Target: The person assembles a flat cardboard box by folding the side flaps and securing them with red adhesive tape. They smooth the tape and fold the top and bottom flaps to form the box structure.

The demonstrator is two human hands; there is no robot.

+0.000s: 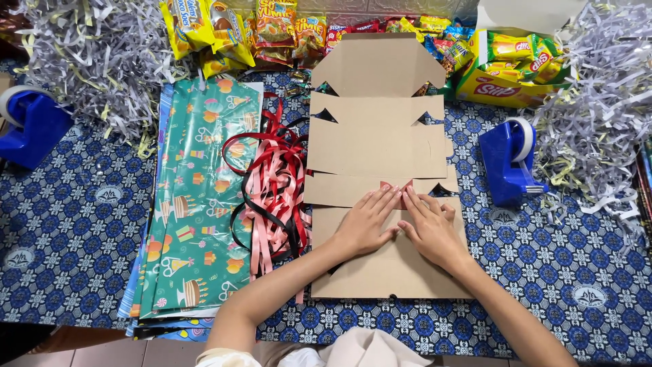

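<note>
— Cardboard point(377, 146), flat and unfolded, lies in the middle of the bench point(68, 224), running from the snack packets down toward the person. Seen from the head camera, where are the hands?

— Both rest on its near half. Left hand point(365, 224) lies palm down, fingers straight and pressed together, tips pointing up toward a fold line. Right hand point(429, 228) lies just beside it, also flat, fingers slightly spread. The fingertips of the two nearly meet. Neither pinches anything; they press on the board.

— What sits to the left of it?

— Ribbons point(275, 187), red, pink and black, in a loose tangle touching the board's left edge. Beyond them, wrapping paper point(197, 197), green with cakes and party hats, stacked on a few other sheets.

— And to the right?

— Blue tape dispenser point(509, 160), near the board but apart from it. Another blue dispenser point(30, 122) stands at the far left edge.

— Along the back?

— Snack packets point(272, 30) in yellow, red and orange, in a row. An open yellow box point(499, 88) of green and yellow packets sits at the back right. Shredded paper point(95, 61), grey-white, is heaped at the back left, with a second heap point(598, 115) at the right.

— The bench itself?

— Covered in a blue patterned cloth.
</note>
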